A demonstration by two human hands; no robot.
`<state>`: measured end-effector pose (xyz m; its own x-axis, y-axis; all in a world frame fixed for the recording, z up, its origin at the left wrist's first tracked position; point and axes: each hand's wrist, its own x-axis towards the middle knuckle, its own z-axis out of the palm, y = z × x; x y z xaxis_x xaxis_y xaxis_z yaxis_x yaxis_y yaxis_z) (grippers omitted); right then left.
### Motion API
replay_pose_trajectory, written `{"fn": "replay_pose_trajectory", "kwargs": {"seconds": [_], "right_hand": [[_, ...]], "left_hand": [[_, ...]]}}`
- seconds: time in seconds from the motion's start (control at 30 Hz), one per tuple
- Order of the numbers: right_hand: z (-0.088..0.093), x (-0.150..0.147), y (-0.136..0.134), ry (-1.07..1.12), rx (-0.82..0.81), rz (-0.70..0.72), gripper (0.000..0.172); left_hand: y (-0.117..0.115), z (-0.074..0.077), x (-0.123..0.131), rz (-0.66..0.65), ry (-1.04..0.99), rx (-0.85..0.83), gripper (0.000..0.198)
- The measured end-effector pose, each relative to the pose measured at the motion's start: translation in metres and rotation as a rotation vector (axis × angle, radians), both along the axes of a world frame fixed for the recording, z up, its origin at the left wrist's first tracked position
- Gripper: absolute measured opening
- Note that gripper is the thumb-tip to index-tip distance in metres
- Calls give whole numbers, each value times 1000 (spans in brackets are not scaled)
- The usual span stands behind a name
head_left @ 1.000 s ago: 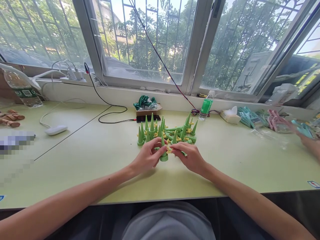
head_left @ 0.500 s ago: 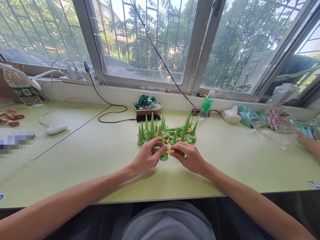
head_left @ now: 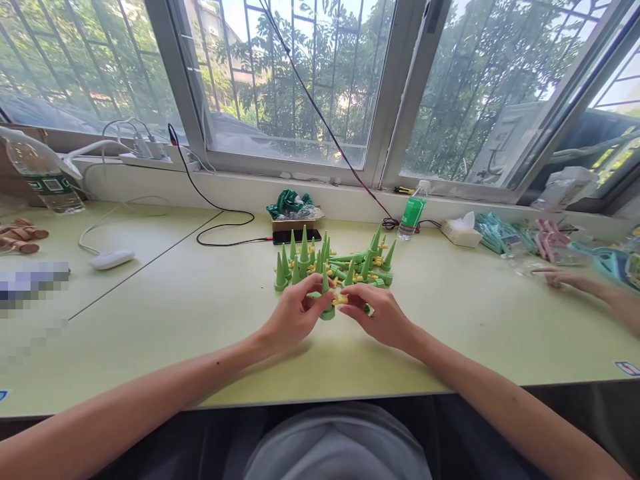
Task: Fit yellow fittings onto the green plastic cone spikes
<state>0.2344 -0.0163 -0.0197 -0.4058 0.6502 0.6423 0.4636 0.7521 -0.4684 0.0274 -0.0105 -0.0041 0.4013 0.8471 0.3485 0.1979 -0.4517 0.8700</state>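
Between the fingers and thumb of my left hand stands a green cone-shaped watering spike, held upright, tip up, with its wide ribbed base just above or on the table. My right hand pinches a small yellow valve piece at the right side of that spike. My fingertips partly hide where the two meet. Just behind both hands is a cluster of similar green spikes, several upright and others lying down, many with yellow valves in their sides.
Behind the cluster lie a phone on a cable and a small cardboard box with green plastic. A water bottle and tissue pack stand back right. Another person's hand reaches in near bagged teal and pink items.
My hands keep almost the same place, with the spike and valve barely shifted. At the right, the other person's hand has moved left and forward over the table, and a teal item beside it has shifted.
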Motion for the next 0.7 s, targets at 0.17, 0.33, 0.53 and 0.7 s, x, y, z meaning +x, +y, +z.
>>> {"fn": "replay_pose_trajectory", "kwargs": {"seconds": [0.17,0.33,0.53,0.7], "right_hand": [[1,0,0,-10,35,37,14],[2,0,-1,-65,31,22,21],[0,0,-1,-67,-31,-8,21],[-3,0,0,0,-17,6,18]], "left_hand": [[1,-1,-1,0,2,-1,27],[2,-5,-1,20,35,90,27],[1,-4,-1,26,53,94,25],[1,-2,-1,20,11,22,23]]}}
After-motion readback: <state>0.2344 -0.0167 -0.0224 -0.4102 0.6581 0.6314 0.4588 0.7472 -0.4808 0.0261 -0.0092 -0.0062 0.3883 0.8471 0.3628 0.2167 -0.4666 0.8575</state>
